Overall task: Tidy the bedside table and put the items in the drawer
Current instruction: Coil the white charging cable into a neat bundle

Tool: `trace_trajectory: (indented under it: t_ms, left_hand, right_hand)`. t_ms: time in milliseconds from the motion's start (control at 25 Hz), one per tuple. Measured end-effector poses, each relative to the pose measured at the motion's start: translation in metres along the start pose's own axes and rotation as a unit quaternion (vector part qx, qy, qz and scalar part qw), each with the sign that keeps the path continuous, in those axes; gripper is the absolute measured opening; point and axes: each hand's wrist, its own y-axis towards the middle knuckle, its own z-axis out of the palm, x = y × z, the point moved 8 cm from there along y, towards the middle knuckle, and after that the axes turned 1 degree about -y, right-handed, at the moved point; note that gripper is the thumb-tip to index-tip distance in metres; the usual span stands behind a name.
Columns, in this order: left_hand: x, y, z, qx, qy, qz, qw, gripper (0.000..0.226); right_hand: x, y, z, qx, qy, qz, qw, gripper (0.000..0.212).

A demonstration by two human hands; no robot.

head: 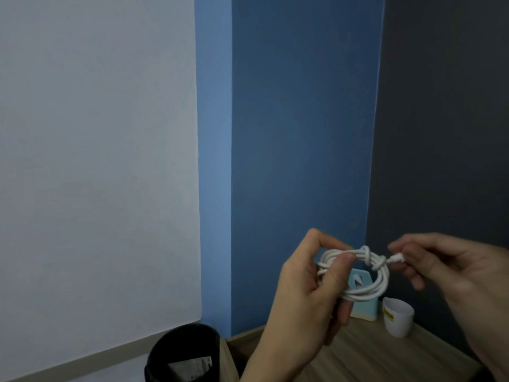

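Dim, bluish. Brightest on the pale wall (96,161) left of the white cable (366,292), darkest on the grey wall (446,133) right of it. Soft throughout, with motion smear just right of the cable. Bowed verticals above it.

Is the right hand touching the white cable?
Touching. The head view shows the right hand pinching the loose end of the coiled white cable, which the left hand grips.

Colours at the bedside counter (371,362).
White cable (366,292); pale blue stand (363,308); white cup (399,322), yellow label (388,315); wood-grain counter; black bin (181,351).
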Motion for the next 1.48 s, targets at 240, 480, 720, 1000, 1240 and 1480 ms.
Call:
trace_trajectory:
  t_ms: [240,480,720,1000,1240,1480]
  left_hand:
    - [0.011,0.0,-0.008,-0.045,0.009,-0.004,0.999,0.012]
    - [0.019,0.002,-0.002,-0.026,-0.045,0.006,0.999,0.014]
    - [0.02,0.008,-0.005,-0.049,0.041,0.036,0.997,0.02]
    - [0.017,0.011,-0.008,-0.068,0.033,0.03,0.997,0.018]
    - [0.018,0.009,-0.006,-0.091,-0.044,0.017,0.995,0.018]
    - [0.024,0.01,0.004,-0.104,-0.125,0.011,0.987,0.013]
  right_hand:
    - [-0.019,-0.014,0.029,0.068,0.105,0.055,0.991,0.075]
    - [-0.038,-0.015,0.046,0.109,0.169,0.126,0.971,0.093]
    - [-0.018,-0.01,0.043,0.072,0.068,0.0,0.995,0.057]
    - [-0.018,-0.01,0.04,0.065,0.068,0.028,0.995,0.03]
    - [-0.027,-0.007,0.032,0.077,-0.11,-0.008,0.991,0.054]
    - [-0.049,-0.01,0.056,0.176,0.014,0.12,0.977,0.083]
